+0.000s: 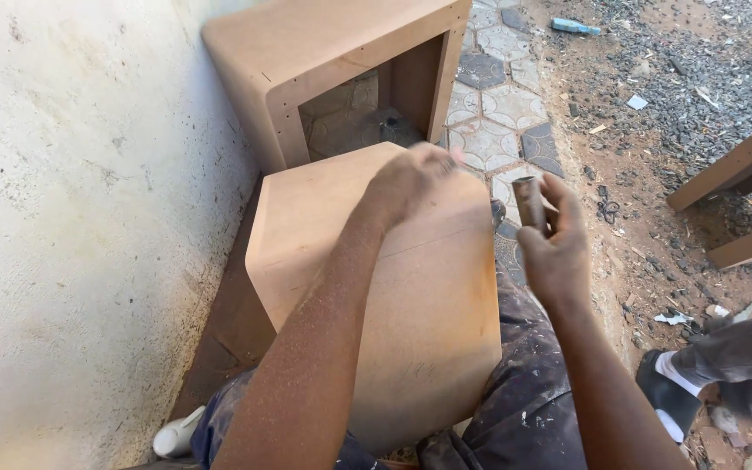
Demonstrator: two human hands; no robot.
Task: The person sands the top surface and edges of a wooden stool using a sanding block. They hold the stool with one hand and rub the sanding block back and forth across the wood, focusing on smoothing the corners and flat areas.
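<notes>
**Two hands at the far edge of a brown board box**

Against the pale wall (71, 226), on the far left of my view, the brown board box (393, 296) sits tipped across my lap, and I take everything else from it. Its left edge runs close along the wall, with only a narrow dark strip of floor between them, so I see little room on that side. Its near corner is rounded and its top face is bare and dusty.

My left hand (415, 178) lies on the box's far edge, fingers curled together and blurred; I cannot tell whether anything is under them. Beyond that edge stands a second board box (324, 52), open-sided and hollow, just past the first, with patterned paving tiles (498, 113) showing through and beside it.

Off the box's right edge, my right hand (554, 248) is closed around a small rolled piece of sandpaper (530, 202), held upright and clear of the board. Right of the box the ground opens into loose gravel and dirt (654, 87) with scraps on it. Further right stands a wooden frame piece (746, 170), well apart from the box, and a shoe with a white sock (672, 392) lies low on that side.
</notes>
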